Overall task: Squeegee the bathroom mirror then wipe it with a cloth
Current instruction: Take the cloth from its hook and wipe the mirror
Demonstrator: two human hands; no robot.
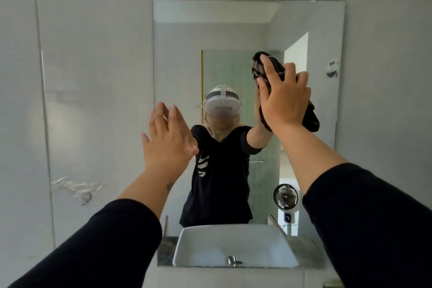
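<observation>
Cloth (264, 65), soft and light, is pressed on mirror (233, 25) at right by right hand (284, 100), fingers spread; left hand (167, 138) flat, fingers together.

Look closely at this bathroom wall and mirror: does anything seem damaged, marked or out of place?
Yes. The wall tile left of the mirror carries a patch of whitish scuffed residue beside a small hook, like leftover adhesive. Otherwise nothing stands out.

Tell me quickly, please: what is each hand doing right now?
Left hand: open, fingers extended, holding nothing, at the mirror left edge.
Right hand: pressing the dark cloth flat against the mirror.
</observation>
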